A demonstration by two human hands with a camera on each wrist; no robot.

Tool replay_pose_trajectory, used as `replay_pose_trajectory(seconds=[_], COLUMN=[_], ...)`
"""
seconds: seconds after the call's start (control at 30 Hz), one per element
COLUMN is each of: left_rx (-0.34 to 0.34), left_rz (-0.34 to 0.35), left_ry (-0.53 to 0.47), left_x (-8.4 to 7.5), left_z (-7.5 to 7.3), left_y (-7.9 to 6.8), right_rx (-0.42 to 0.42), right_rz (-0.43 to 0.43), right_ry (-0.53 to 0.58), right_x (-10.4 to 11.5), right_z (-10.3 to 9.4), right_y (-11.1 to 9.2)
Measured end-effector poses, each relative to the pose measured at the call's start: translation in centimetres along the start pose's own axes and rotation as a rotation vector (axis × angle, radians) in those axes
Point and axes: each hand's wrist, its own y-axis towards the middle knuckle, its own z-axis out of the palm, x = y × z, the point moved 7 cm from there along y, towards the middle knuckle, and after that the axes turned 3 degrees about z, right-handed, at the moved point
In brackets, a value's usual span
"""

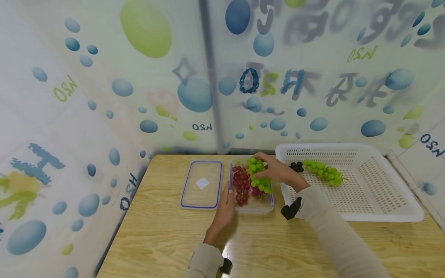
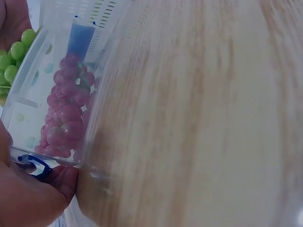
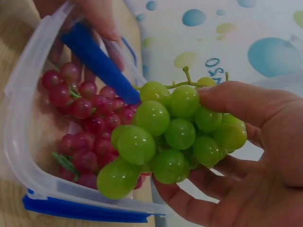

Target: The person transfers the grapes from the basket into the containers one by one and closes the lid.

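My right hand (image 1: 274, 168) holds a bunch of green grapes (image 3: 165, 132), thumb on top and fingers beneath. The bunch is over the right part of a clear plastic container (image 1: 255, 209) with blue clip flaps. Bunches of red grapes (image 1: 241, 185) lie inside it, partly covered by the green ones in the head view. My left hand (image 1: 225, 208) grips the container's left side, its thumb at the wall beside a blue flap (image 3: 97, 59). The left wrist view shows red grapes (image 2: 66, 118) through the clear wall, with the left hand (image 2: 28, 194) at the near end.
A clear lid (image 1: 208, 197) with a blue seal and a white label lies left of the container. To the right stands a white perforated basket (image 1: 379, 210), holding another green bunch (image 1: 323, 172) and some black grapes (image 1: 296, 166). The wooden table (image 1: 156, 239) meets a patterned wall behind.
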Motion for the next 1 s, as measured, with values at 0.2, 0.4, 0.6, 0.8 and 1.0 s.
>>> replay_pose_trajectory(seconds=[0.2, 0.4, 0.6, 0.8, 1.0], left_rx=[-0.005, 0.010, 0.017, 0.045, 0.043], left_rz=[0.004, -0.003, -0.012, 0.027, 0.052], left_ry=[0.000, -0.007, 0.009, -0.012, -0.023], left_x=[-0.1, 0.1, 0.3, -0.1, -0.4], left_z=[0.1, 0.2, 0.2, 0.3, 0.3], left_y=[0.0, 0.0, 0.1, 0.2, 0.2], right_rx=[0.028, 0.078, 0.139, 0.190, 0.244], right_rz=[-0.046, -0.053, 0.001, 0.008, 0.012], right_ry=[-0.074, -0.133, -0.160, -0.176, -0.141], right_x=[0.4, 0.4, 0.1, 0.1, -0.1], right_z=[1.7, 3.1, 4.3, 5.0, 5.5], right_y=[0.3, 0.6, 0.4, 0.3, 0.4])
